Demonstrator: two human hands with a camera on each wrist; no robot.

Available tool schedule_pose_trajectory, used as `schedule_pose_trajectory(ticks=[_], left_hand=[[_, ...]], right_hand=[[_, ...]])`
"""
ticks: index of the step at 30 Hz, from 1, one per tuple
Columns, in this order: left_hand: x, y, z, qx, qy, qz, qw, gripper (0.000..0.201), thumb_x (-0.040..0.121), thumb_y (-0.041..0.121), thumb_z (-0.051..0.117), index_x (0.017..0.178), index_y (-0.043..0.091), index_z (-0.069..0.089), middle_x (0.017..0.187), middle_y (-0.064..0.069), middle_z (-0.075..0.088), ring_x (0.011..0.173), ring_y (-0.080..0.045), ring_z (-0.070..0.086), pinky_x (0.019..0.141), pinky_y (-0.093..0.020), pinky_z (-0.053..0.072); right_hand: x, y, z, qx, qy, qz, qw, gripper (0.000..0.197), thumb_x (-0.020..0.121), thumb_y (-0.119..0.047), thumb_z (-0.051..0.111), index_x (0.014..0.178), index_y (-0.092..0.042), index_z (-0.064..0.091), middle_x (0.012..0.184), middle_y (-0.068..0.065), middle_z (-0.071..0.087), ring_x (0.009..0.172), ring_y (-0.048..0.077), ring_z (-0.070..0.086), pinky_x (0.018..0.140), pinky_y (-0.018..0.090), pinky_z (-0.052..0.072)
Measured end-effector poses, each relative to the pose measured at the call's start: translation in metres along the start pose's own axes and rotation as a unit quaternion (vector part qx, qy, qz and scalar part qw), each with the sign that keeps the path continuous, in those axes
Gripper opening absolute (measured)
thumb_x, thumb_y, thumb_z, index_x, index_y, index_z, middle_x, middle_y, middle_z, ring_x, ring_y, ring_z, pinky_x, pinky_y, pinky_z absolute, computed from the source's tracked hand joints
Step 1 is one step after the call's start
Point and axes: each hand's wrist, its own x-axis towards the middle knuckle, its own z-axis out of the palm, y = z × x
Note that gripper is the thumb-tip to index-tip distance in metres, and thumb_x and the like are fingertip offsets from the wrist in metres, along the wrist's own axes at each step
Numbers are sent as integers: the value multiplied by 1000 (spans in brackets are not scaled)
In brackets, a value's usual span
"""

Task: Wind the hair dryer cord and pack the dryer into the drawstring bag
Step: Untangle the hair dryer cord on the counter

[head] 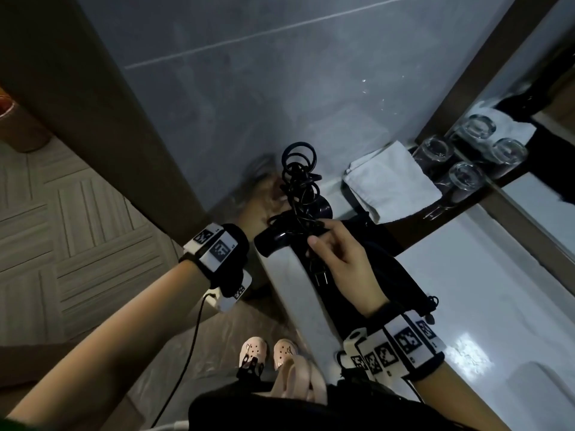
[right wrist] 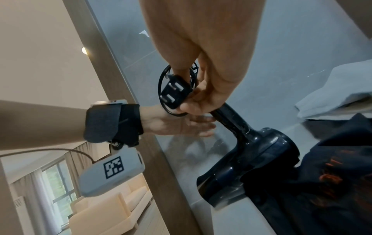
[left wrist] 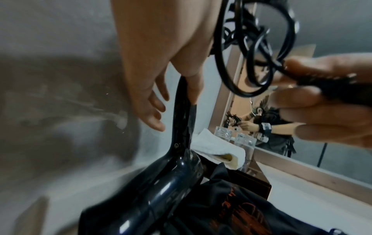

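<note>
The black hair dryer is at the counter's left end, its handle pointing up. The black cord is bunched in loose loops above the handle. My right hand grips the two-pin plug and some cord loops at the handle's end. My left hand is blurred just behind the dryer, its fingers fairly straight and touching the handle. The black drawstring bag with orange print lies on the counter beside the dryer's body.
A folded white towel and upturned glasses sit at the back of the white counter against a mirror. A grey tiled wall rises behind the dryer. My feet stand below the counter edge.
</note>
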Motion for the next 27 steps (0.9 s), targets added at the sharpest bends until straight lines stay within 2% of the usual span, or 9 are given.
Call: schedule_pose_trajectory(ticks=[2,5,8,12,15,18,21,24,27], left_hand=[[-4,-10,-14,-14,29,11,999,29,99,-6,34,86,14,50,75,1,61,58,1,62,56,-8,47],[-14,-21,-26,28,2,22,999,26,92,-13,43,113,-2,53,102,-16,63,87,-18,64,73,-23,58],[-37,-27,-35,25,-34,64,997,29,89,-19,43,110,-4,56,105,-24,63,89,-22,68,71,-27,59],[-63,-22,-39,25,-50,115,992,25,88,-10,53,112,-4,55,99,-19,65,93,-25,67,82,-29,57],[-69,-17,-40,0,-21,143,990,27,86,-6,60,112,-6,56,99,-24,66,86,-20,68,71,-21,56],[-73,-14,-41,-7,-8,174,985,23,85,-6,61,107,-3,58,89,-16,69,77,-10,70,64,-13,51],[-75,-18,-42,-11,-16,189,982,21,84,-7,62,103,2,59,83,-9,70,76,-11,70,64,-16,52],[-78,-20,-40,-1,-25,209,978,23,84,-7,63,104,5,60,82,1,71,77,-11,68,65,-17,52],[-80,-21,-38,5,-35,226,973,26,84,-7,63,104,9,62,88,7,71,84,-8,68,69,-16,52]], right_hand=[[2,-2,4,-3,2,2,1000,17,93,-18,59,110,-22,57,75,13,64,72,21,63,73,26,51],[6,-7,9,21,10,7,1000,16,93,-20,58,108,-15,56,78,27,59,76,39,59,77,40,50],[8,-17,14,52,23,10,998,12,93,-18,59,105,-16,58,69,10,59,69,25,58,72,31,51],[7,-31,17,135,11,28,990,21,90,-19,62,109,-13,58,59,-11,55,70,14,61,74,25,52],[0,-41,10,214,-69,31,974,45,82,-22,68,124,-13,54,79,-10,65,89,12,64,86,25,51],[-7,-49,3,240,-128,44,961,67,75,-10,75,136,-15,47,107,5,60,101,16,59,96,29,48],[-10,-57,1,214,-86,53,972,70,70,-12,77,134,-13,48,108,9,57,96,14,63,93,26,49],[-13,-62,2,190,-86,54,977,74,69,-14,73,138,-14,45,124,20,54,115,25,59,102,38,46],[-16,-63,5,189,-87,54,977,82,66,-10,76,140,-15,42,128,23,53,119,30,57,104,46,44]])
